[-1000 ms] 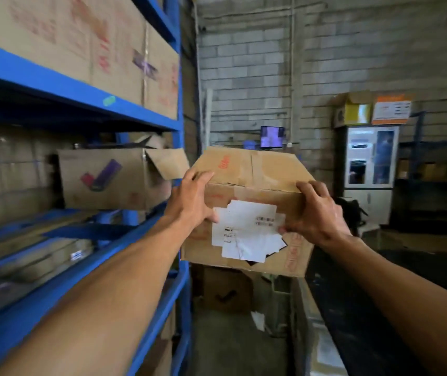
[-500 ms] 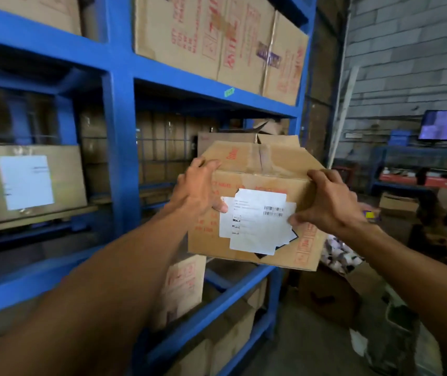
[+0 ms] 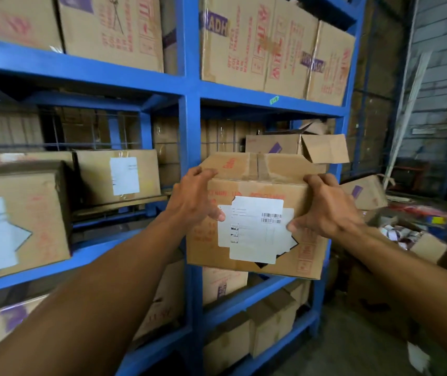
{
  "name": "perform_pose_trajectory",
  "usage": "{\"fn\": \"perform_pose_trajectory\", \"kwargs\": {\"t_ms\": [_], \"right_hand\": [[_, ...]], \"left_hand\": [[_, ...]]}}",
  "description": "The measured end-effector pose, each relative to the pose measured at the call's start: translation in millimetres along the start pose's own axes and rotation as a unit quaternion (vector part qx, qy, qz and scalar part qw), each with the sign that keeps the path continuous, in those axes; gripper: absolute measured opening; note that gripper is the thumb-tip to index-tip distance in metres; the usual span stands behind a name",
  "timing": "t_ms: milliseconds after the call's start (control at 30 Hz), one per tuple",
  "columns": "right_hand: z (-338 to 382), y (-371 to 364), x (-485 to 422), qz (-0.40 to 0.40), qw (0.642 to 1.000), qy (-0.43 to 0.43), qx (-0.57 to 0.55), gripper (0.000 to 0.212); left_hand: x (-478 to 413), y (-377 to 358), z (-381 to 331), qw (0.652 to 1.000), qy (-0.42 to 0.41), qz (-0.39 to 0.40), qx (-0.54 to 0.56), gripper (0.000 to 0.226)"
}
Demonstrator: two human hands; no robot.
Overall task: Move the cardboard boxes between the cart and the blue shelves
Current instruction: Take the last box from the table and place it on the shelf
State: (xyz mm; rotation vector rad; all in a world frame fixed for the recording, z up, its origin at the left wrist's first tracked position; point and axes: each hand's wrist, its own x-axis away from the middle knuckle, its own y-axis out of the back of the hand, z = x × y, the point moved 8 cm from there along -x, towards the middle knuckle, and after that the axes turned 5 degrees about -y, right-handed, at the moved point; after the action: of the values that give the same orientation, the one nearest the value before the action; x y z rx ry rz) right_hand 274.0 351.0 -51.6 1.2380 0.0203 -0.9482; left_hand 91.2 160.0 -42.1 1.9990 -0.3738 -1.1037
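Note:
I hold a taped cardboard box (image 3: 255, 173) with white barcode labels on its near face, up in the air in front of the blue shelves (image 3: 189, 126). My left hand (image 3: 194, 198) grips its left top corner and my right hand (image 3: 322, 208) grips its right top corner. The box hangs level with the middle shelf bay, right of the upright post. Behind it on that shelf stands an open box (image 3: 293, 145) with a loose flap. No cart is in view.
Boxes fill the top shelf (image 3: 271, 50) and the lower shelves (image 3: 244, 337). Labelled boxes (image 3: 119, 175) sit in the left middle bay. Loose boxes and clutter (image 3: 407, 237) lie on the floor at right, before a grey block wall (image 3: 444, 77).
My view has swung left, from the aisle and far wall to face the shelves squarely. The box stays gripped in both hands and is now closer to the middle shelf bay.

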Motion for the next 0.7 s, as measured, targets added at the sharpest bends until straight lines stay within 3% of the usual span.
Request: {"fn": "perform_pose_trajectory", "kwargs": {"t_ms": [333, 700], "right_hand": [[53.9, 16.3, 75.9, 0.012, 0.999, 0.046, -0.005, 0.1], [163.2, -17.3, 91.0, 0.037, 0.985, 0.156, -0.061, 0.104]], "left_hand": [[93.1, 63.3, 15.4, 0.999, 0.034, -0.021, -0.027, 0.114], [161.2, 151.8, 78.1, 0.985, 0.117, -0.058, -0.111, 0.112]]}}
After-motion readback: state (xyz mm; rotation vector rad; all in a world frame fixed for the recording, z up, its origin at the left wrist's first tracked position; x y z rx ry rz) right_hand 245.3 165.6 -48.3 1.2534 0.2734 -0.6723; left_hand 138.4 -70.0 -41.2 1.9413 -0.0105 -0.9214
